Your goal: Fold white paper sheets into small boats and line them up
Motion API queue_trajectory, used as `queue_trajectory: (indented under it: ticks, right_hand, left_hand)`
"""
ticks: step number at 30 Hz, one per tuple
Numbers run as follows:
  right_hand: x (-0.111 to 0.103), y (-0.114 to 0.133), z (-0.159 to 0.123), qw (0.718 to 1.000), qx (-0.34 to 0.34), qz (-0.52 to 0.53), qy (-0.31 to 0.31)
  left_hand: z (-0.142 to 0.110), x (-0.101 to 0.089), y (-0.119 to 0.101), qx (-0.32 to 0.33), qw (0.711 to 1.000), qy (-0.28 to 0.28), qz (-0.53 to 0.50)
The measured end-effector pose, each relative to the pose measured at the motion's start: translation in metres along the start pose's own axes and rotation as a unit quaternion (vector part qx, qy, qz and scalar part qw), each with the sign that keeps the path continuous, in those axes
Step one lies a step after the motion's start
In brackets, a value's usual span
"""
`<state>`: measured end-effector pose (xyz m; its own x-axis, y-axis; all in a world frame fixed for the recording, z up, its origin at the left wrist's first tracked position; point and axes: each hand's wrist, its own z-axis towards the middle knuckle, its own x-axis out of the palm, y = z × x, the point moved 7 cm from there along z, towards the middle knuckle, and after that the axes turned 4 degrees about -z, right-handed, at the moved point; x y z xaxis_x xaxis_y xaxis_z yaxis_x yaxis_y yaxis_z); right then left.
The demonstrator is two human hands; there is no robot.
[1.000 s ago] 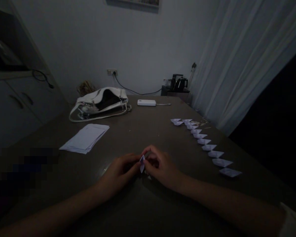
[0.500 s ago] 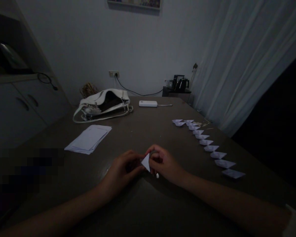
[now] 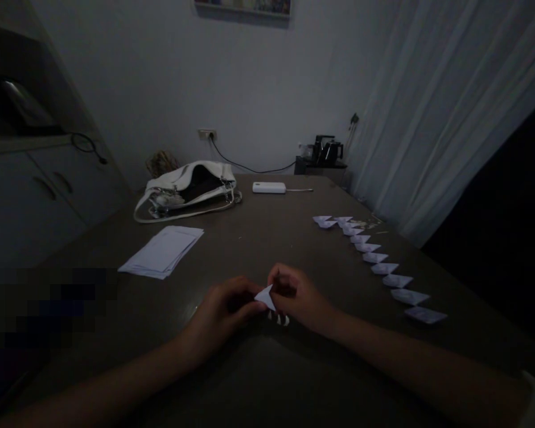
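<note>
A small piece of folded white paper (image 3: 266, 297) shows as a triangle between my two hands, just above the table (image 3: 267, 380). My left hand (image 3: 225, 306) pinches its left corner between thumb and fingers. On the opposite side my right hand (image 3: 301, 297) grips the paper's right edge, with the fingers curled and partly hidden behind it. Below the right hand, pale fingernails or bits of white show; which, I cannot tell. Several folded paper boats (image 3: 396, 280) stand in a slanting row to the right of my hands.
A stack of white paper sheets (image 3: 163, 252) lies to the left. Behind it rests a white handbag (image 3: 189, 187) with its strap on the table. A white power bank (image 3: 268, 188) with a short cable lies at the back. A sheer curtain (image 3: 396, 131) hangs at the right.
The folded paper has turned slightly and its triangular face points more to the left and down. My right-hand fingers have shifted a little along its edge. Both hands keep hold.
</note>
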<state>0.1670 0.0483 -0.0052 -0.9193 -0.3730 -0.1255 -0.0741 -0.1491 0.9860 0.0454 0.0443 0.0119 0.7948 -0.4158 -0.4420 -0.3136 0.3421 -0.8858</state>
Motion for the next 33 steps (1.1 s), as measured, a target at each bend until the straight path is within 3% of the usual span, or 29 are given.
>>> queue_trajectory:
  ticks: [12, 33]
  right_hand:
    - [0.0028, 0.0044, -0.0018, 1.0, -0.015, 0.007, 0.014]
    - [0.0, -0.0015, -0.0011, 1.0, -0.008, -0.02, -0.002]
  left_hand:
    - [0.0008, 0.0047, 0.0074, -0.083, 0.982, 0.0, -0.169]
    - [0.002, -0.0012, 0.0099, -0.067, 0.989, -0.026, -0.131]
